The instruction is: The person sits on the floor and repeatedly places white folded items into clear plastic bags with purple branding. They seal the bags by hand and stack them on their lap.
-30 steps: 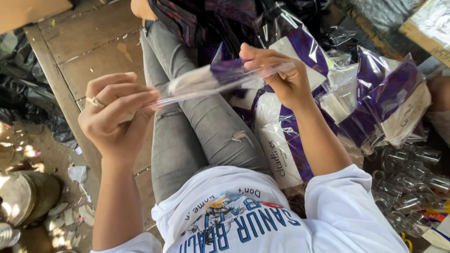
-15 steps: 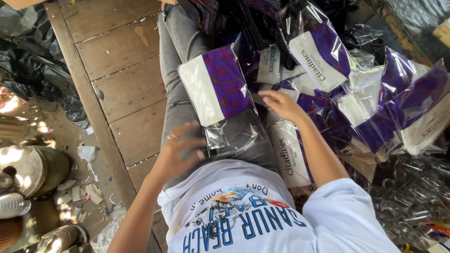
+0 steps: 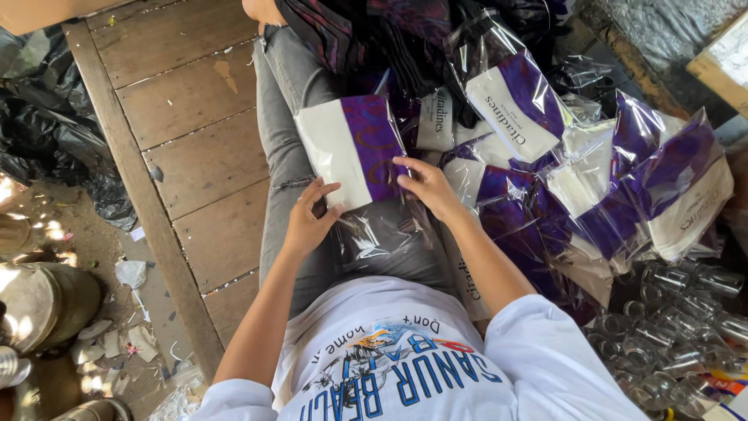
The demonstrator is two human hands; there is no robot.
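Note:
A folded white and purple cloth (image 3: 352, 150) lies on my lap, over my grey trousers (image 3: 290, 125). My left hand (image 3: 309, 219) holds its near white edge. My right hand (image 3: 425, 185) presses on its purple side. An empty clear plastic sleeve (image 3: 382, 231) lies under the cloth's near end, between my two hands.
A heap of bagged purple and white cloths (image 3: 592, 179) fills the right. Dark unbagged fabric (image 3: 351, 31) lies beyond my knees. Several clear glass cups (image 3: 670, 327) stand at lower right. Wooden platform planks (image 3: 179, 148) are on the left, with black plastic (image 3: 47, 132) and metal pots (image 3: 39, 312) below them.
One second ago both hands held a clear bagged item up in the air. Since then they came down to my lap, and now grip the folded cloth over the sleeve.

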